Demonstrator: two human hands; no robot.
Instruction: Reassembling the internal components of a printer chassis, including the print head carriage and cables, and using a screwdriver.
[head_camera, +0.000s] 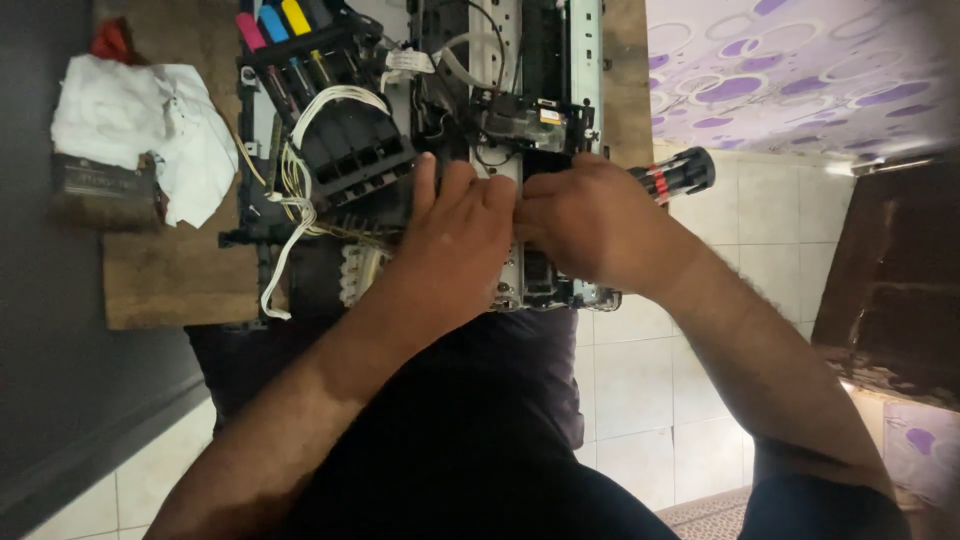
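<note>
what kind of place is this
Probably a home or small repair spot, not a factory: an opened printer lies on a wooden board over a tiled floor, a crumpled white cloth beside it.

Over on the far side of the wooden bench (170, 275), a crumpled white cloth (150, 120) lies heaped on a small dark box (95, 185), with a scrap of red (110, 40) peeking out behind it. Pale square floor tiles (640, 400) spread below. A bed sheet with purple bubble rings (790, 70) shows nearby, and a dark brown wooden piece (890, 280) stands beside it.
</note>
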